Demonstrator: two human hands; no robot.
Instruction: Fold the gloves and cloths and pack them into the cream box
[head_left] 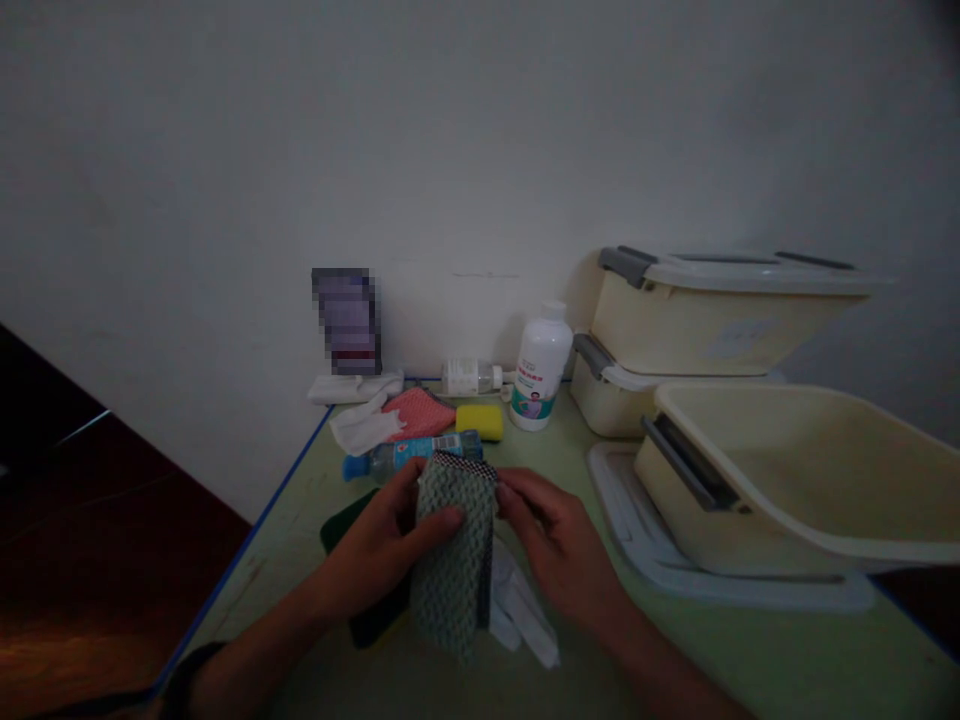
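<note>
Gripping the bumpy green cloth [451, 560] over the table [566, 480], the left hand [396, 530] has its thumb across the front while the right hand [553, 525] pinches the top right corner, maybe so the soft thing cannot flop or slip.

A bumpy grey-green cloth [451, 570] with dark-checked edging is held upright.

Your bare left hand [375, 545] curled inward, its thumb [439, 525] stretched rightward; your bare right hand [559, 530] bent opposite in a pinch, and your bare forearms [281, 625] slanted inward.
</note>
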